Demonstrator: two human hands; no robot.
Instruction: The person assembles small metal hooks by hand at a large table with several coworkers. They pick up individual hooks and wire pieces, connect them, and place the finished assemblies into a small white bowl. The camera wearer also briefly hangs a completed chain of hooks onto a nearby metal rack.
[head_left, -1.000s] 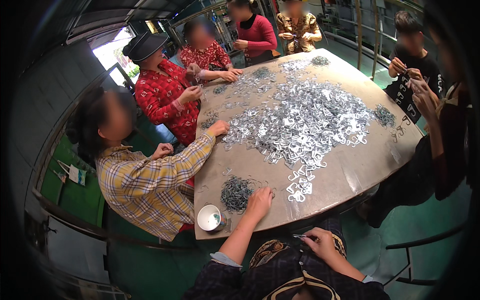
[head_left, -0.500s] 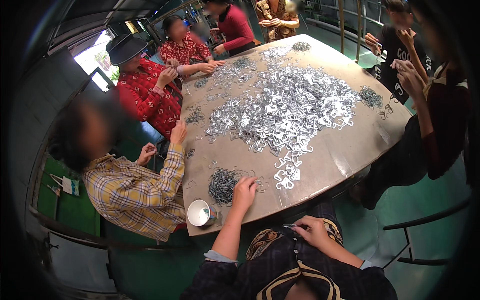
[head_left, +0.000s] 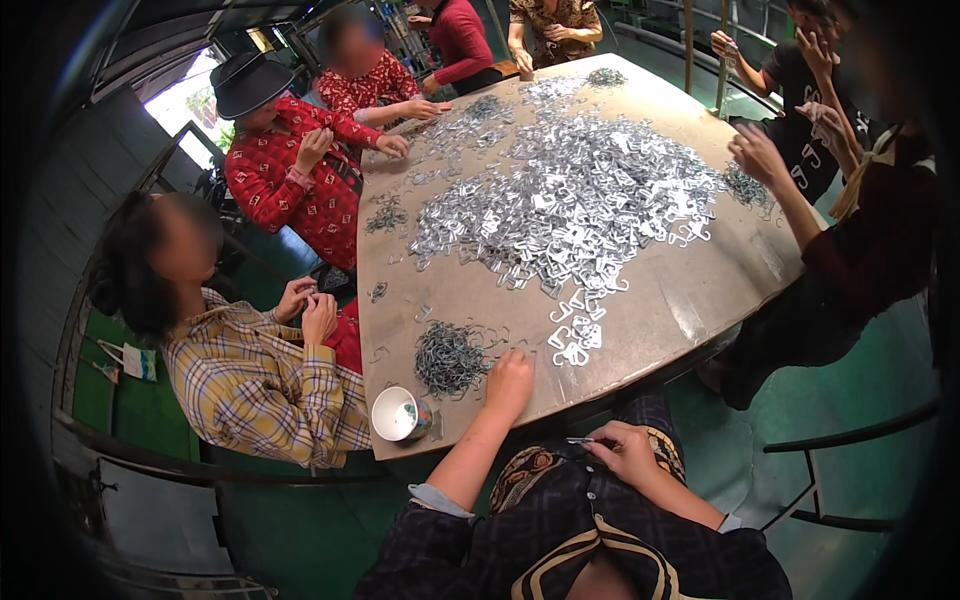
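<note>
The small heap of dark wire clips (head_left: 452, 357) lies near the front edge of the desk (head_left: 700, 300), just to the left of the person's left hand (head_left: 510, 378). That hand rests on the desktop with its fingers curled down against the heap's right fringe — whether they pinch a clip cannot be told. The heap spreads roundish, with no clear long axis.

The right hand (head_left: 625, 450) sits back off the desk, over the lap, its grip closed on a thin metal piece (head_left: 580, 440) that points left — so the left hand is plainly the nearer 1 to the heap.

Just right of the left hand lie a few loose bright metal buckles (head_left: 572, 345), and farther up the large silver pile (head_left: 575, 205). A white cup (head_left: 398, 413) stands at the desk's near-left corner, beside a co-worker in a plaid shirt (head_left: 250, 380).
</note>
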